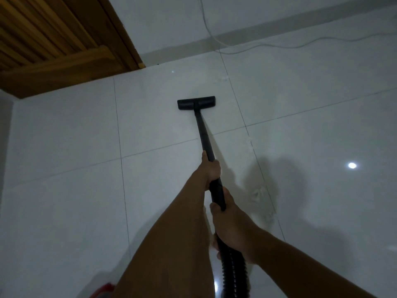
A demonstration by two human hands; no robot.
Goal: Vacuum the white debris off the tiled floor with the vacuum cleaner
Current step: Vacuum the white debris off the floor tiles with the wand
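- The body of the vacuum cleaner is out of view; only its floor head [196, 102], wand [203, 134] and ribbed hose [234, 272] show, and the hose is cut off by the bottom edge.
- A red thing [103, 292] at the bottom edge is mostly hidden behind the left forearm, and I cannot tell what it is.
- The room is dim, and the white debris [257, 193] is faint against the pale tiled floor [64, 168]. The clearest clump lies right of the wand, near the right hand and inside the person's shadow [279, 175]. Fainter bits lie along the same grout line and beyond the floor head, near the wall.
- The floor head rests flat on the tiles, well short of the wall [171, 22], with no debris visibly touching it.
- The left hand [211, 168] grips the wand higher up, fingers wrapped round it and the thumb lying along the tube.
- The right hand [232, 224] grips where the wand meets the hose, fingers curled round it. The hand hides the joint itself.
- A wooden door [53, 39] fills the upper left corner, cropped by the frame.
- A white cable [236, 48] runs down the wall and across the floor by the skirting, beyond the floor head.
- A bright light reflection [352, 165] shines on the tile at the right.
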